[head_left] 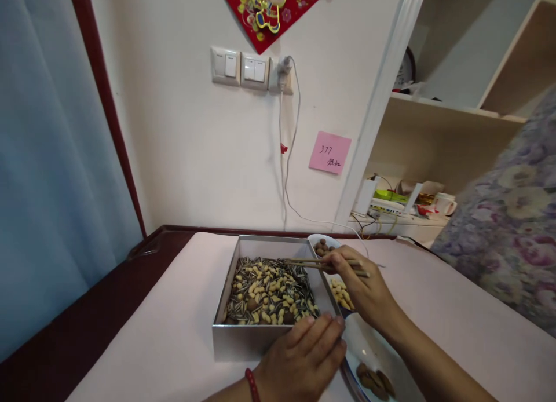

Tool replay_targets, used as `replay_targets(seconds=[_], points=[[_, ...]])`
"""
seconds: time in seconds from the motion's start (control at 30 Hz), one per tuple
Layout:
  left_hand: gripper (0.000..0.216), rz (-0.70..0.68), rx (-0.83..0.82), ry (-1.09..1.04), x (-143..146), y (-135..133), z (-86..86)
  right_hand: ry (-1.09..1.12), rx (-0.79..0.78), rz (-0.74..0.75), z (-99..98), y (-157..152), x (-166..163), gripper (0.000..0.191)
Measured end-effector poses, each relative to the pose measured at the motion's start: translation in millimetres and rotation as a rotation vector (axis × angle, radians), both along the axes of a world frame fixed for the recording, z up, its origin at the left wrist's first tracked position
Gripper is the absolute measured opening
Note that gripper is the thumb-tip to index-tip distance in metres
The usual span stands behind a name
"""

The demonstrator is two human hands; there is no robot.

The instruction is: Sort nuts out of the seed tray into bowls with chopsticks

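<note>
The chopsticks (321,264) are a thin, pale wooden pair held nearly level in the right hand (365,292), tips pointing left over the far part of the tray (256,338). The tray is a square, shallow metal box standing flat on the table; it holds a mixed layer of striped sunflower seeds (256,271), pale peanuts (271,295) and a few brown nuts. The left hand (304,355) rests at the tray's near right corner, fingers curled over its rim.
</note>
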State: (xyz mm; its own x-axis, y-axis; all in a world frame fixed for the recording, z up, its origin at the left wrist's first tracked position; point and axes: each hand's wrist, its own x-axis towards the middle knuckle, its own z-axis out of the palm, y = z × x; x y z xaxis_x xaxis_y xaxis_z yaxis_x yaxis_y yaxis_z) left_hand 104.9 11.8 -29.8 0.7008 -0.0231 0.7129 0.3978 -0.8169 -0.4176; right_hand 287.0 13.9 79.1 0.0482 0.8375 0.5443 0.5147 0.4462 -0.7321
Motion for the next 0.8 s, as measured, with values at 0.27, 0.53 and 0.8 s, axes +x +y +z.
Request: replay_targets(seconds=[0.27,0.53,0.8], points=[[0.025,-0.019,0.037,-0.033,2.6,2.0,-0.3,-0.139,0.010,0.034,-10.0,39.9,-22.3,0.037],[0.024,-0.038,0.051,-0.054,3.7,5.0,-1.8,-0.150,0.019,0.018,-19.4,45.4,-20.9,0.037],[0.026,-0.024,0.040,-0.028,2.3,3.2,-1.8,-0.143,0.012,0.021,-15.4,39.1,-15.5,0.035]])
